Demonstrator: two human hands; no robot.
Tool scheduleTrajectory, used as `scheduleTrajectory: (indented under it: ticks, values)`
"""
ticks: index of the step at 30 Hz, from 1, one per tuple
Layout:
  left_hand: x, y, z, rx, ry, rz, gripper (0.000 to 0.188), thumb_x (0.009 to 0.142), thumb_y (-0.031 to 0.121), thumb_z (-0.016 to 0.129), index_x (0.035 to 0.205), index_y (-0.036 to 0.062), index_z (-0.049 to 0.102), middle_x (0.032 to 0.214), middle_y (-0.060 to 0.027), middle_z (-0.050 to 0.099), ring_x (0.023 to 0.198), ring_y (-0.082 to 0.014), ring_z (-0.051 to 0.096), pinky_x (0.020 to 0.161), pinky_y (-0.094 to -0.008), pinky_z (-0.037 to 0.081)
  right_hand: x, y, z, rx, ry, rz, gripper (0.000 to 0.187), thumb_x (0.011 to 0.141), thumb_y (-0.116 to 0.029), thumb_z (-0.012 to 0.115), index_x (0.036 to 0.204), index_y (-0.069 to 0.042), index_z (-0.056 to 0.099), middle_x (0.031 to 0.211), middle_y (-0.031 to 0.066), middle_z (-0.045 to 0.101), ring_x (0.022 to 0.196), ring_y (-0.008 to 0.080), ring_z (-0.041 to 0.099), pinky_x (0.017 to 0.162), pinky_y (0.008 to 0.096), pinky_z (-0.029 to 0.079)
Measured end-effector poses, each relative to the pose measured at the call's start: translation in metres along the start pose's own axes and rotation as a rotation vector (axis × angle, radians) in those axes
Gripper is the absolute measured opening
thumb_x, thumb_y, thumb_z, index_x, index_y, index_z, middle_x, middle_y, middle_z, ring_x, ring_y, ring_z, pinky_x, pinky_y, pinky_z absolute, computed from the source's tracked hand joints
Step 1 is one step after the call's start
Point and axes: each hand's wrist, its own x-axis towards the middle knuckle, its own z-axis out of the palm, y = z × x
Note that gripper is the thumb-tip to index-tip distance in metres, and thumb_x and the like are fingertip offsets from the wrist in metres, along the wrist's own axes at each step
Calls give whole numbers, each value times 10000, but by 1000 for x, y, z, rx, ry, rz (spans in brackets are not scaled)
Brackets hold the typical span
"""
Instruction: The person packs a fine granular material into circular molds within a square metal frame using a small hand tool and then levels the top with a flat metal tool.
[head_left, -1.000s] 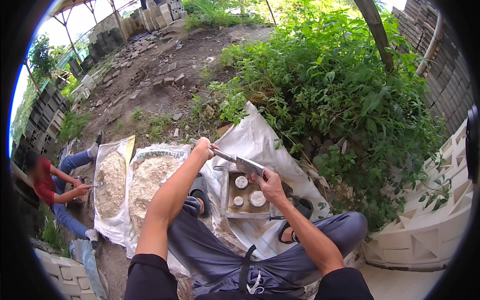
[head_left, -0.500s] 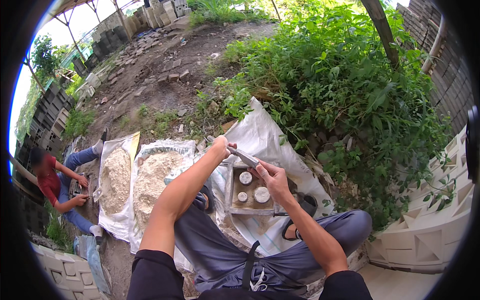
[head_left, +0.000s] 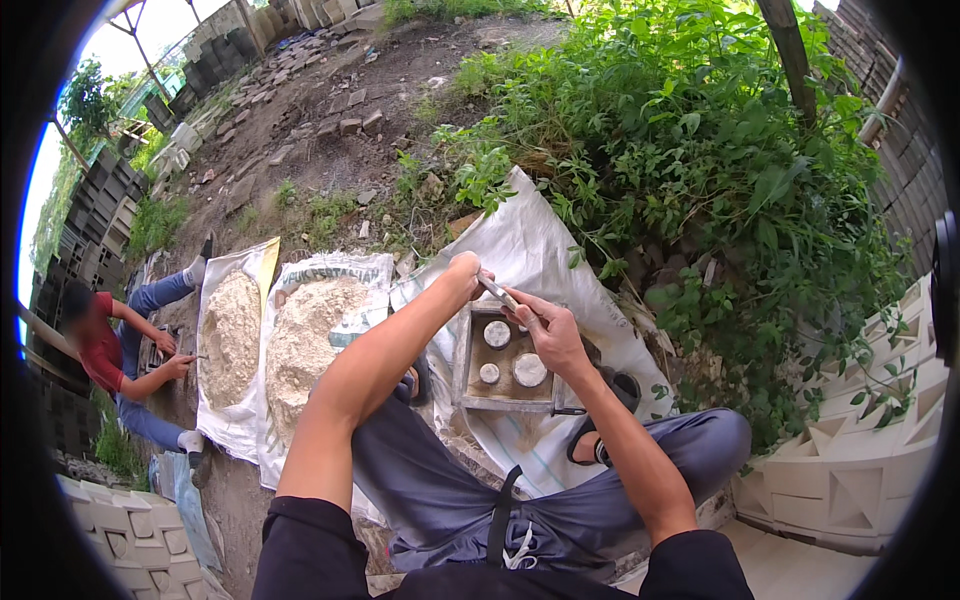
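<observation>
My left hand is closed around the handle end of a narrow grey trowel, held in the air above a square mould frame. My right hand pinches the trowel's other end, with fingers and thumb on its blade. Inside the frame are several pale round discs of different sizes; the large disc and the small disc show whole, while one is partly covered by my right hand. The frame lies on a white woven sack between my feet.
Two sacks of pale powder, the nearer heap and the farther heap, lie to my left. Beyond them a person in a red shirt sits working. Leafy plants grow at right, beside stacked pale blocks.
The trowel has turned, so its blade shows narrower. My right hand has shifted slightly right along with it. The other person's hand has moved toward the powder with a thin tool.
</observation>
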Motion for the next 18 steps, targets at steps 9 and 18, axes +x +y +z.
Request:
scheduleTrajectory:
  ticks: [9, 18]
  values:
    - [-87, 4, 5, 30, -42, -59, 140, 903, 93, 349, 795, 37, 419, 578, -79, 439, 397, -189, 464, 365, -339, 427, -3, -19, -13, -494, 138, -23, 299, 885, -101, 653, 1182, -81, 664, 853, 128, 696, 616, 95, 532, 599, 251, 464]
    - [-91, -9, 6, -60, 80, -24, 140, 901, 74, 352, 790, 25, 422, 627, -63, 450, 406, -178, 456, 387, -333, 441, 1, -7, -34, -140, -46, 170, 314, 932, -155, 628, 1233, -65, 624, 784, -34, 616, 611, 38, 486, 545, 206, 428]
